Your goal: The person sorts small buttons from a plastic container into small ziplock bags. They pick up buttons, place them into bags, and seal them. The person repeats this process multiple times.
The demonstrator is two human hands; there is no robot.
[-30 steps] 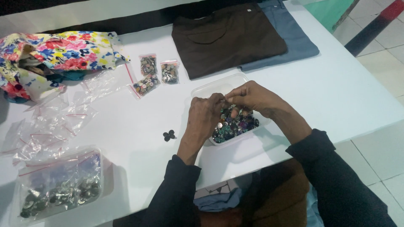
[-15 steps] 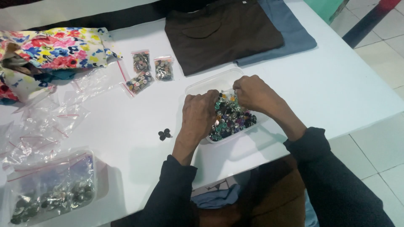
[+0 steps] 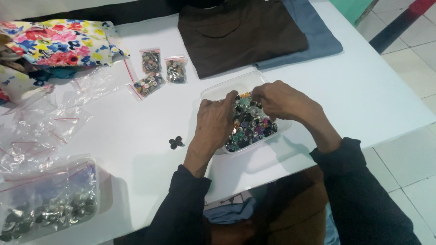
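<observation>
1. Tabletop [image 3: 136, 136]: the white surface sits lower and further right in the head view than a second ago. The camera has shifted, so more of the floral cloth [image 3: 63, 41] at the far left edge now shows; it is still cut off there.
2. Folded garments: the dark brown one [image 3: 238, 31] lies on the grey-blue one [image 3: 313, 38]. Both remain at the far edge, their tops cut off.
3. Clear tub [image 3: 218, 92]: your tub of mixed coloured buttons stays at the near right of the tabletop, between your forearms. Your hands cover much of its contents.
4. Left hand [image 3: 217, 122]: it has stayed on the tub's left side, fingers curled down into the buttons. Its grip is hidden below the knuckles; you cannot tell whether it pinches anything.
5. Right hand [image 3: 280, 99]: it has kept its place over the far end of the tub, fingertips bunched together. Whether a button sits between them cannot be made out.
6. Second tub [image 3: 47, 204]: near left, cut off by the edge, contents blurred behind plastic.
7. Three small zip bags [image 3: 156, 70]: unchanged, well apart from the hands.
8. Dark button cluster [image 3: 175, 142]: unmoved, just beside your left wrist.
</observation>
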